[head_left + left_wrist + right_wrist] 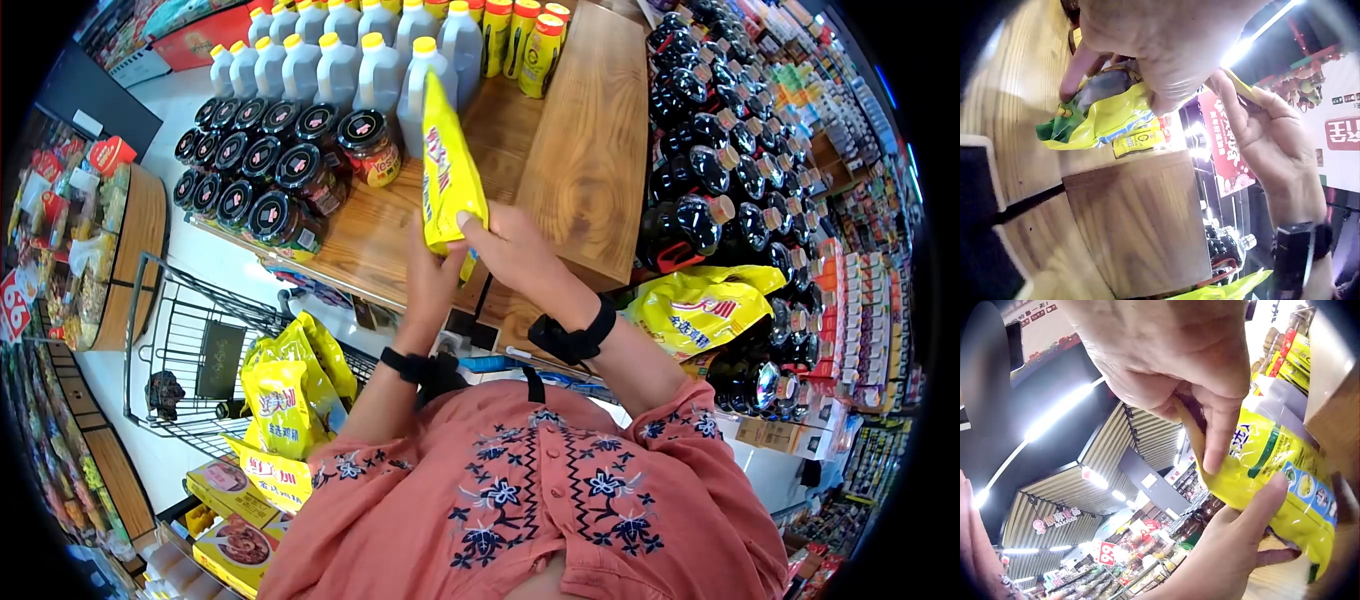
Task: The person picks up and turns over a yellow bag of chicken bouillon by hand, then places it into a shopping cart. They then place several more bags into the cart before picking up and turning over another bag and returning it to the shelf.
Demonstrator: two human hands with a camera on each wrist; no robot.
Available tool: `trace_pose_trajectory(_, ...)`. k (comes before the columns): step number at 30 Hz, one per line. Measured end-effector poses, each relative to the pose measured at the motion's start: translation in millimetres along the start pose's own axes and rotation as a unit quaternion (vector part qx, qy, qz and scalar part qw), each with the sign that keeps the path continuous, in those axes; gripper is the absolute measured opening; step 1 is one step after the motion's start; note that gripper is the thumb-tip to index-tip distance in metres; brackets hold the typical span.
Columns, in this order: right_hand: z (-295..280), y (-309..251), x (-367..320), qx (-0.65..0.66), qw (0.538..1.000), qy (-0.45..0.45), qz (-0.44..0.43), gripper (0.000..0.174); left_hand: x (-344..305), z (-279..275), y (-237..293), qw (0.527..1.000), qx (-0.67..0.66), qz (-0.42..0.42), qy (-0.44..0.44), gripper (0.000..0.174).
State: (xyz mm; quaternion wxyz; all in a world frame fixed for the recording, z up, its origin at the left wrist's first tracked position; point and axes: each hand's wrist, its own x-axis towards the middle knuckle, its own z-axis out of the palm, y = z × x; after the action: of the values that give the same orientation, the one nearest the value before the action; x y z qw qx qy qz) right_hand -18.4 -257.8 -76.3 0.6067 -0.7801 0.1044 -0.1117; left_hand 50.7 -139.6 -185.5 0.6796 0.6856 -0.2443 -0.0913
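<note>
A yellow bag [450,185] is held up above the wooden table, between both hands. The left hand [432,275] grips its lower part; in the right wrist view the left hand's [1229,550] thumb lies on the bag [1279,481] and its fingers go behind. The right hand [510,245] pinches the bag's near edge, thumb on the front. From the left wrist view, the left hand [1160,37] is close up around the bag [1110,115], and the right hand [1275,144] holds the edge.
Black-lidded jars [270,165] and white yellow-capped jugs [345,75] stand on the table [385,245]. A cart [200,350] and several yellow bags [285,395] are at left. Dark bottles [690,225] and another yellow bag [700,310] are at right.
</note>
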Motion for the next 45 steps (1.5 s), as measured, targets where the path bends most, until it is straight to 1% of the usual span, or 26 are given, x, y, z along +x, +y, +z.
trace_pose_trajectory(2,-5.9,-15.1,-3.3,-0.024,0.997,-0.066,0.003,0.033,-1.2,-6.3,11.9,1.000,0.016,0.003,-0.026,0.078)
trace_pose_trajectory(3,-8.6,-13.4,-2.3,-0.027,0.997,-0.075,0.000,0.032,-1.5,-8.1,16.1,0.999,0.023,0.006,-0.038,0.080)
trace_pose_trajectory(5,-16.3,-6.2,5.5,-0.033,0.995,-0.093,-0.008,0.032,-7.5,-1.8,22.9,0.996,0.093,0.000,0.008,0.082)
trace_pose_trajectory(6,-22.2,-1.8,11.0,-0.013,0.997,-0.082,0.002,0.031,-9.4,0.5,24.2,0.991,0.128,-0.004,0.032,0.083)
trace_pose_trajectory(9,-45.8,12.9,29.6,0.041,0.997,-0.052,0.033,0.031,-5.7,-0.2,2.8,0.998,0.064,0.006,-0.013,0.087)
trace_pose_trajectory(10,-55.0,17.2,35.0,0.053,0.997,-0.043,0.044,0.032,-0.7,-2.9,-17.3,0.989,0.134,0.053,-0.026,0.090)
trace_pose_trajectory(11,-64.0,19.3,40.8,0.064,0.996,-0.034,0.054,0.033,3.0,-2.6,-21.6,0.990,0.133,0.049,-0.024,0.088)
trace_pose_trajectory(13,-79.9,12.3,46.3,0.009,0.997,-0.030,0.074,0.034,5.0,-1.3,-25.0,0.990,0.131,0.038,-0.026,0.086)
trace_pose_trajectory(15,-90.9,12.1,54.7,-0.030,0.996,-0.022,0.081,0.035,11.2,5.7,-8.2,0.999,-0.036,-0.028,-0.027,0.085)
trace_pose_trajectory(17,-96.8,18.3,62.4,-0.050,0.996,-0.015,0.079,0.037,17.4,9.5,-2.9,0.989,-0.117,-0.090,-0.030,0.084)
trace_pose_trajectory(19,-101.2,20.1,76.0,-0.086,0.994,-0.033,0.063,0.038,27.4,12.6,-4.6,0.982,-0.112,-0.146,-0.032,0.083)
trace_pose_trajectory(20,-102.2,19.6,81.5,-0.104,0.992,-0.042,0.055,0.038,32.3,15.6,-8.7,0.981,-0.118,-0.151,-0.029,0.085)
trace_pose_trajectory(22,-102.1,15.6,88.5,-0.103,0.994,-0.011,0.046,0.039,43.8,23.6,-26.2,0.978,-0.132,-0.161,-0.022,0.087)
trace_pose_trajectory(23,-102.2,15.2,91.5,-0.103,0.994,0.004,0.041,0.039,50.0,27.5,-41.2,0.980,-0.111,-0.165,-0.027,0.088)
trace_pose_trajectory(25,-107.7,30.4,104.4,-0.055,0.996,0.048,0.052,0.041,57.0,32.2,-60.0,0.982,-0.088,-0.162,-0.035,0.089)
trace_pose_trajectory(26,-108.9,33.6,107.4,-0.032,0.995,0.070,0.056,0.042,58.1,33.1,-59.1,0.983,-0.086,-0.155,-0.038,0.090)
trace_pose_trajectory(27,-111.1,36.6,108.4,-0.041,0.995,0.068,0.057,0.043,59.2,33.9,-57.9,0.985,-0.084,-0.147,-0.040,0.090)
trace_pose_trajectory(29,-114.5,39.3,110.1,-0.062,0.994,0.063,0.058,0.044,57.0,32.7,-51.6,0.970,-0.168,-0.168,-0.051,0.090)
trace_pose_trajectory(32,-114.5,39.8,110.3,-0.068,0.994,0.069,0.053,0.044,57.6,24.6,-42.0,0.955,-0.193,-0.199,-0.104,0.085)
trace_pose_trajectory(35,-114.9,34.9,108.5,-0.110,0.987,0.072,0.089,0.044,54.5,32.3,-46.3,0.974,-0.174,-0.143,-0.030,0.048)
trace_pose_trajectory(38,-110.6,30.9,100.5,-0.103,0.992,0.058,0.053,0.041,53.9,18.8,-45.8,0.953,-0.227,-0.186,-0.068,0.050)
trace_pose_trajectory(41,-110.6,36.3,97.0,-0.109,0.989,0.065,0.078,0.034,52.1,14.3,-28.9,0.947,-0.247,-0.202,-0.032,0.063)
trace_pose_trajectory(45,-107.6,46.7,96.3,-0.056,0.993,0.074,0.068,0.026,55.3,12.3,-24.3,0.954,-0.215,-0.190,-0.085,0.053)
